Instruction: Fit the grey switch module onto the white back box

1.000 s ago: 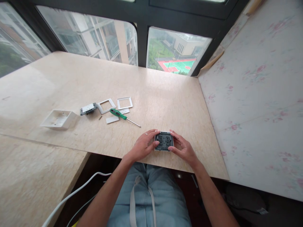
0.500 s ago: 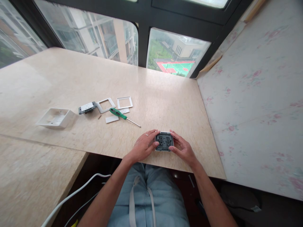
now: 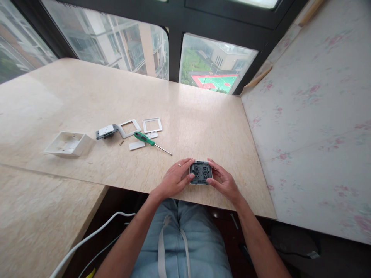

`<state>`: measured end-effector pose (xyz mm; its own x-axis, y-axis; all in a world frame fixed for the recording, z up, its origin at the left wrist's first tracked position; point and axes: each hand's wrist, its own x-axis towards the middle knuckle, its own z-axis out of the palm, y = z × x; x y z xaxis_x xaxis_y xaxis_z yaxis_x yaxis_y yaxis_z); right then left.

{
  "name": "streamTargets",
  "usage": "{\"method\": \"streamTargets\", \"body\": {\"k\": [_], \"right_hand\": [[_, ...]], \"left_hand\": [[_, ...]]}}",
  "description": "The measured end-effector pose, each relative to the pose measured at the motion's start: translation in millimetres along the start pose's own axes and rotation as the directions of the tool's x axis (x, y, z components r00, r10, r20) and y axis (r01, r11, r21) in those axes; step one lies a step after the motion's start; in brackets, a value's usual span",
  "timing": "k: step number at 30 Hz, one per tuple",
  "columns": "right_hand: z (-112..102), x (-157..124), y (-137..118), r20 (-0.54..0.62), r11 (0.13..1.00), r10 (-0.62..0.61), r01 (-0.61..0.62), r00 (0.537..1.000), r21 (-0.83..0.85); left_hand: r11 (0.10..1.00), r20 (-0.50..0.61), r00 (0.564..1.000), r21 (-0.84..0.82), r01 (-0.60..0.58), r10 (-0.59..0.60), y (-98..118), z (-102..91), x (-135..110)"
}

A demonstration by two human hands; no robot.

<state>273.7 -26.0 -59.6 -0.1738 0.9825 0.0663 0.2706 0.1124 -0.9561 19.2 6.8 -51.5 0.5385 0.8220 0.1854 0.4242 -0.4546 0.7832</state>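
Note:
Between my two hands is a square wall switch (image 3: 201, 172), with a dark grey mechanism facing up inside a pale edge. My left hand (image 3: 177, 177) grips its left side, thumb on the front and fingers along the upper left edge. On the right side my right hand (image 3: 222, 179) holds it the same way, thumb near the lower right corner. The switch is at the near part of the stone counter; whether it touches the surface I cannot tell. A green-handled screwdriver (image 3: 145, 138) lies up and left of my left hand, its tip pointing toward it.
Left on the counter (image 3: 203, 123) are a white mounting box (image 3: 68, 144), a grey-and-white switch module (image 3: 107, 131), two white frames (image 3: 129, 128), white cover strips (image 3: 136, 145) and a small screw (image 3: 121, 143). A papered wall (image 3: 304, 127) bounds the right; windows stand behind. White cable (image 3: 95, 233) hangs below.

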Motion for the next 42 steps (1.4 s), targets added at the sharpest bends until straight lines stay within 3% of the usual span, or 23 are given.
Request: {"method": "streamTargets", "body": {"k": [15,22,30,42], "right_hand": [[1.0,0.9,1.4,-0.002,1.0,-0.005,0.005,1.0,0.013],[1.0,0.9,-0.6,-0.001,1.0,-0.008,0.008,1.0,0.02],[0.0,-0.1,-0.3,0.013,0.998,-0.064,0.064,0.998,-0.001],[-1.6,-0.3,3.8,0.076,0.932,-0.233,0.245,0.969,-0.267]], "left_hand": [[0.999,0.015,0.999,-0.04,0.032,-0.031,3.7,-3.7,-3.7],[0.992,-0.071,0.99,-0.021,-0.121,0.119,4.0,1.1,-10.8],[0.983,-0.11,0.977,0.023,-0.182,0.184,-0.9,6.9,-13.3],[0.976,-0.088,0.973,0.061,-0.207,0.212,0.7,7.9,-11.9]]}}
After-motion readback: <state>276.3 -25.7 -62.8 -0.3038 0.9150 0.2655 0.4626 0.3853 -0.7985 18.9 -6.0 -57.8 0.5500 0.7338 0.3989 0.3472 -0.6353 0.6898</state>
